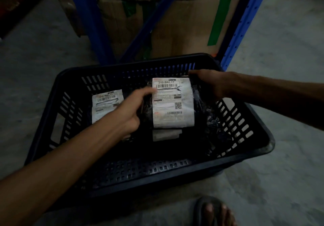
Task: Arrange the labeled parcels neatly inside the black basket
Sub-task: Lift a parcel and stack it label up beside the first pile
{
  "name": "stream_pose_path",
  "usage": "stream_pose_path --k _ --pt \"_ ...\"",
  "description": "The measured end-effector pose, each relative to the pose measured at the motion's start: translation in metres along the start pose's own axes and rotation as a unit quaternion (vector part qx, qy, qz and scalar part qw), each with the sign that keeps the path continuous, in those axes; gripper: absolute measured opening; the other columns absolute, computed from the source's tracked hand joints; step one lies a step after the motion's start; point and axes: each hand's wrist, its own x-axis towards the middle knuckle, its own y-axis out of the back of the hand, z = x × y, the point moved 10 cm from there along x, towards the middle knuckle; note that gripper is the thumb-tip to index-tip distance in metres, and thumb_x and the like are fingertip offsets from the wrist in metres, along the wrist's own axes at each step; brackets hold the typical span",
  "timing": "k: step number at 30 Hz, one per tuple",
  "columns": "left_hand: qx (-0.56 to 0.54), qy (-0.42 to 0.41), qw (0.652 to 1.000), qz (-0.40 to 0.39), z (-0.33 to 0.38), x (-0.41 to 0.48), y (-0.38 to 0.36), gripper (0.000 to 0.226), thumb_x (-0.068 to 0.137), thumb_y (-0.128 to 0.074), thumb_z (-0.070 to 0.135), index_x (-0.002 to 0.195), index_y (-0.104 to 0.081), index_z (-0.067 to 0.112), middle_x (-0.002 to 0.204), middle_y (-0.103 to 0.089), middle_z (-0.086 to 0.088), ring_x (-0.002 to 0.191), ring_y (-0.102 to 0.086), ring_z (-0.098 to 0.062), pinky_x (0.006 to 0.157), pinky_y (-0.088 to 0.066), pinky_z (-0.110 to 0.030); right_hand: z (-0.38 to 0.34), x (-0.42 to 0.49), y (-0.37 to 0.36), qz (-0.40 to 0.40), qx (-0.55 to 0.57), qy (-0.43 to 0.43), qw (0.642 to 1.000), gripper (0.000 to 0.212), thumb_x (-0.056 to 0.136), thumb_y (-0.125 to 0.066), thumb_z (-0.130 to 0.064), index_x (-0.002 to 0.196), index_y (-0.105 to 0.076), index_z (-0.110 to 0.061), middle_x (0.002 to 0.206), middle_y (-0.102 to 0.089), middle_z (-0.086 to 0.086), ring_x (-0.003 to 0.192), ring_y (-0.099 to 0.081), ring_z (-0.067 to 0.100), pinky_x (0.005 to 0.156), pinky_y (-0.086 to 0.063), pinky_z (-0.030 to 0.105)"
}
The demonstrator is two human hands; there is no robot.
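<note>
Two hands reaching down into the black basket (259, 148). Left hand (130, 110) flat, fingers (147, 91) loosely spread, touching the left edge of the middle parcel (172, 103). Right hand (208, 83) curled around that parcel's far right corner, gripping it. Two labeled parcels showing: the held one, long side pointing toward the basket's far wall, and another parcel (106, 104) near the basket's left wall, lying the same way.
</note>
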Motion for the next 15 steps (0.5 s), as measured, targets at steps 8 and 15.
stream_pose_path --k 8,15 --pt "0.092 -0.019 0.985 0.145 -0.011 0.04 0.013 0.064 0.083 -0.071 0.033 0.137 -0.052 0.004 0.14 -0.058 -0.016 0.123 -0.059 -0.037 0.1 -0.052 -0.05 -0.003 0.015 -0.022 0.04 -0.056 0.082 0.994 0.029 0.075 -0.079 -0.01 0.102 -0.071 -0.003 0.086 -0.078 0.011 0.072 -0.075 0.025 0.066 -0.063 0.042" --pt "0.191 -0.055 0.953 0.228 -0.024 0.062 0.031 0.038 0.088 -0.066 0.02 0.119 -0.056 -0.001 0.129 -0.061 -0.019 0.11 -0.061 -0.033 0.092 -0.055 -0.042 0.013 0.049 -0.034 0.08 -0.131 0.103 0.983 0.041 0.076 -0.08 -0.009 0.113 -0.066 0.002 0.113 -0.072 0.016 0.099 -0.071 0.03 0.087 -0.059 0.046"
